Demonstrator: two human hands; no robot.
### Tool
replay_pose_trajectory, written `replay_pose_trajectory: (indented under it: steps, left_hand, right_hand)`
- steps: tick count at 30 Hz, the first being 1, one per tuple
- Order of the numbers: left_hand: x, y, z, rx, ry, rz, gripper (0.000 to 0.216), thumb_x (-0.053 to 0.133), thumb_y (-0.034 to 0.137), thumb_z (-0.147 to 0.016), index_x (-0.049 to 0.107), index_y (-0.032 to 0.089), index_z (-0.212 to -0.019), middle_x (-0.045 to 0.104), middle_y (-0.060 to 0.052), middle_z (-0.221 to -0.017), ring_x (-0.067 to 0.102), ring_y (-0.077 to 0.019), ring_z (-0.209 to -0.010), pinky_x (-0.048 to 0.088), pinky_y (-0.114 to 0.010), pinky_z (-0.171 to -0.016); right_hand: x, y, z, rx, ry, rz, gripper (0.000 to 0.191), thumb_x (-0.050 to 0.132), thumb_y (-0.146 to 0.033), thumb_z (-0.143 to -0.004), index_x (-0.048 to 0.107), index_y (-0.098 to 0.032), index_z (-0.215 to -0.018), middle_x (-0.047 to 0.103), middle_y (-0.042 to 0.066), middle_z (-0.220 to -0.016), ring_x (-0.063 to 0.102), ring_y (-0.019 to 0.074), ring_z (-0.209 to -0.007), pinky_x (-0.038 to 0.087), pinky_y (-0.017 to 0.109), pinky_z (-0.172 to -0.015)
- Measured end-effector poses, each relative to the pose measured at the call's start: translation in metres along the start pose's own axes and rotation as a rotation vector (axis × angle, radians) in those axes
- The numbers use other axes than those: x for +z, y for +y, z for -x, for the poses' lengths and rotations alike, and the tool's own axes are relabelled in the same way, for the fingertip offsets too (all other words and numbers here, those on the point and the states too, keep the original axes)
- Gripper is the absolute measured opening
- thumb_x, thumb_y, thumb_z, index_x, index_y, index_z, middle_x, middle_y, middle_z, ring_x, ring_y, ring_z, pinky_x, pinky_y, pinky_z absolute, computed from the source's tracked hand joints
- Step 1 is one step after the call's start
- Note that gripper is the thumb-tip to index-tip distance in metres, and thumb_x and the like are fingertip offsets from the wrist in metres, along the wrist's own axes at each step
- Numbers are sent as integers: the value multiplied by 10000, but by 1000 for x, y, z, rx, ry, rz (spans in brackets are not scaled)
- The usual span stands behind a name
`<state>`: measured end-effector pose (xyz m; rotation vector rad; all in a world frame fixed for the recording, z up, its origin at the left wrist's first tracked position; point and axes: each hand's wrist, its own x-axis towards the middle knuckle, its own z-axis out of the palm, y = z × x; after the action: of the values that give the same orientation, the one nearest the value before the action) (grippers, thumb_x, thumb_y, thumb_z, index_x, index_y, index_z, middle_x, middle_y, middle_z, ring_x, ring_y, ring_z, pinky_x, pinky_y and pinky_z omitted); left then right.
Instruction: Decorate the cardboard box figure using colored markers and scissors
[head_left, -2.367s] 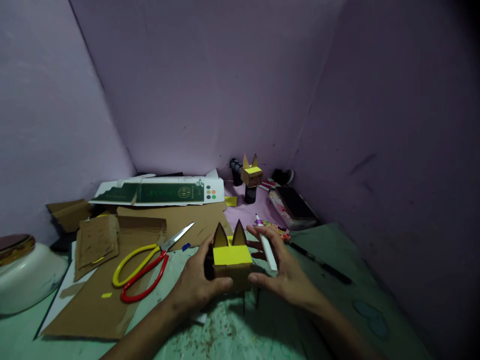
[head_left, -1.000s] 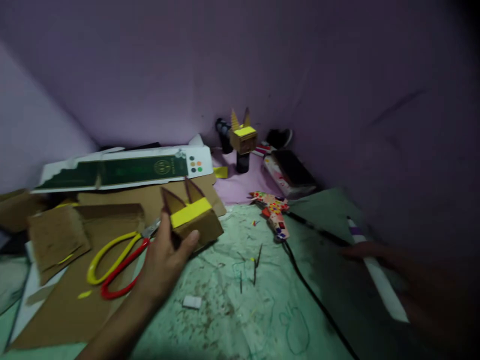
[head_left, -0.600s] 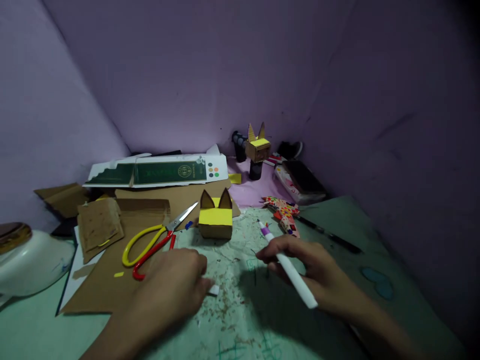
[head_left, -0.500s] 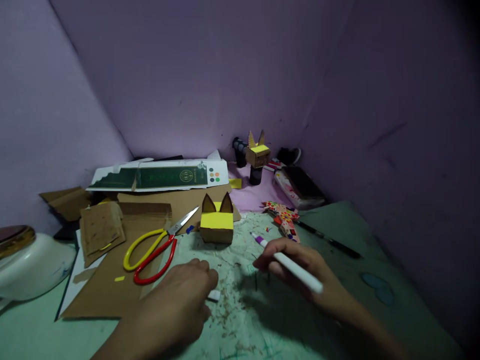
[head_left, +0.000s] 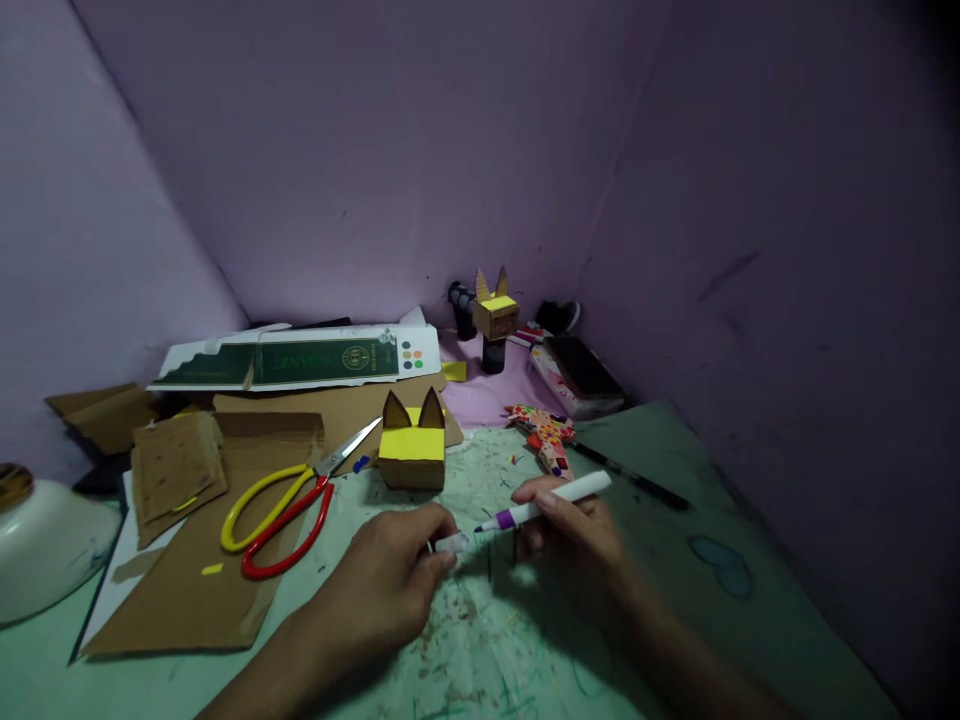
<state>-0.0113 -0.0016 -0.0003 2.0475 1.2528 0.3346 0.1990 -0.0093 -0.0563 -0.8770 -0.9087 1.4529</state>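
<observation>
My right hand [head_left: 574, 520] grips a white marker [head_left: 574, 490] with a purple collar. Its bare dark tip points left. Between the thumb and fingers of my left hand [head_left: 397, 570] is a small whitish marker cap [head_left: 452, 542], its end close to the marker's tip but apart from it. Just beyond my left hand stands a small cardboard box [head_left: 412, 472] with a yellow top and two pointed ears. Scissors [head_left: 289, 510] with one yellow and one red handle lie open to its left.
Cardboard sheets [head_left: 180, 610] cover the left side, near a white rounded object [head_left: 52, 550]. Behind lies a green-and-white carton piece [head_left: 300, 358]. An eared cardboard head [head_left: 495, 318] stands at the back. Right of centre are a patterned paper figure [head_left: 544, 435], a black pen-like tool [head_left: 637, 482] and a phone-like slab [head_left: 583, 366].
My hands have come closer together. The marker now points left toward the cap, which my left hand has raised and turned to face it. The view has shifted slightly right.
</observation>
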Motion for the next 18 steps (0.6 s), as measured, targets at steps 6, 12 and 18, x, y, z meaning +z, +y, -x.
replay_pose_trajectory:
  steps: [6, 12, 18]
  left_hand:
    - [2, 1, 0, -40, -1, 132, 165, 495, 298, -842, 623, 194, -836, 590, 0, -698, 532, -184, -656, 369, -287, -610]
    - [3, 2, -2, -36, 20, 285, 261, 531, 340, -843, 724, 165, -869, 698, -47, -760, 594, -213, -713, 408, -299, -634]
    - [1, 4, -2, 16, 102, 373, 235, 577, 297, -833, 790, 199, -843, 782, -51, -784, 672, -225, -737, 466, -297, -666]
  right_hand:
    - [5, -3, 4, -30, -7, 50, 350, 782, -538, -755, 789, -188, -783, 609, -10, -466, 545, 147, -463, 398, 268, -500]
    - [7, -6, 7, -12, -52, 121, 347, 789, -556, -750, 793, -212, -801, 671, 7, -538, 584, 152, -521, 416, 282, -549]
    - [7, -4, 11, 29, -112, 64, 306, 792, -513, -780, 781, -224, -882, 733, 12, -627, 655, 168, -596, 467, 311, -628]
